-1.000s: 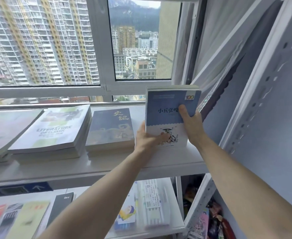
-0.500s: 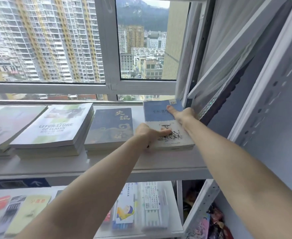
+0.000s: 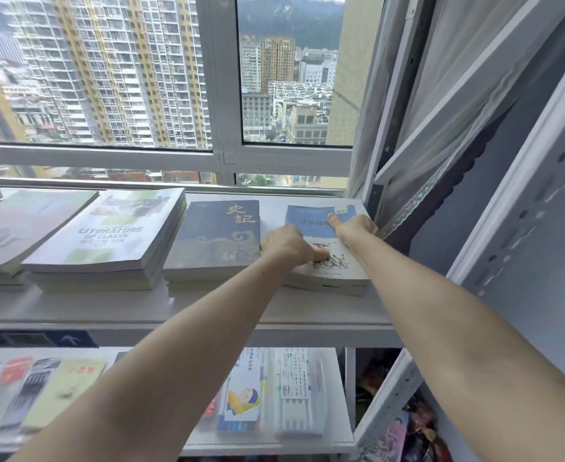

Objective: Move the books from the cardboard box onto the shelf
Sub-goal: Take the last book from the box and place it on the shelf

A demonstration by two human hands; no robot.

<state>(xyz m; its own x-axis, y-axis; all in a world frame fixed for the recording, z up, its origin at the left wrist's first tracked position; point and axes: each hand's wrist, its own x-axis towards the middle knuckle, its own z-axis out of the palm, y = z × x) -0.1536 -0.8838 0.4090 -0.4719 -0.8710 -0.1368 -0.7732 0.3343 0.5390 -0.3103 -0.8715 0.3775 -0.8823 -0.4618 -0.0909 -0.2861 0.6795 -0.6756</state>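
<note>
Both hands, left hand [image 3: 286, 245] and right hand [image 3: 352, 226], pinch the blue-and-white paperback stack [image 3: 327, 251] by its side edges; long axis runs front-to-back on the white shelf [image 3: 208, 311].

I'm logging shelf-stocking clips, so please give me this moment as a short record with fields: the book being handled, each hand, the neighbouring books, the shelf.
book in hand: blue-and-white paperback book stack, lying flat at the right end of the shelf
left hand: left hand grips the stack's left edge, thumb on the cover
right hand: right hand grips its far right side, thumb on the cover
neighbours: dark blue book stack with gold characters; white Literature of Classic book stack farther left
shelf: white metal shelf board by the window
</note>
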